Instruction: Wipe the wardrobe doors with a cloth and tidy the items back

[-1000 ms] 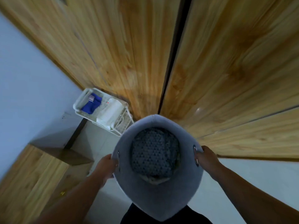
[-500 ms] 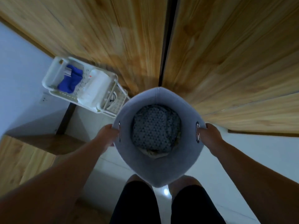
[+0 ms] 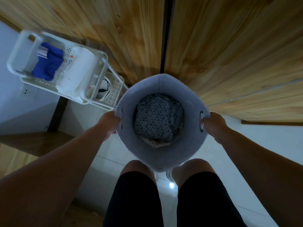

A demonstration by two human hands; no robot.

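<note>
Basket [image 3: 161,158] stays gripped by left hand [image 3: 109,123] and right hand [image 3: 214,126] above knees [image 3: 136,166].

Matt felt basket [image 3: 161,154], varnished wood doors [image 3: 229,46]

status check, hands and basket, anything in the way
Left hand and right hand grip the grey basket at its side slots. Patterned fabric inside. White cart close on its left, wardrobe doors shut ahead.

In front of you wardrobe doors [image 3: 229,46] of honey-brown wood grain, pale grey basket [image 3: 164,154], inside it a fabric [image 3: 157,120] with small dark triangles, white cart [image 3: 41,83], deep blue cloth [image 3: 47,66], your black shorts [image 3: 134,202]
</note>
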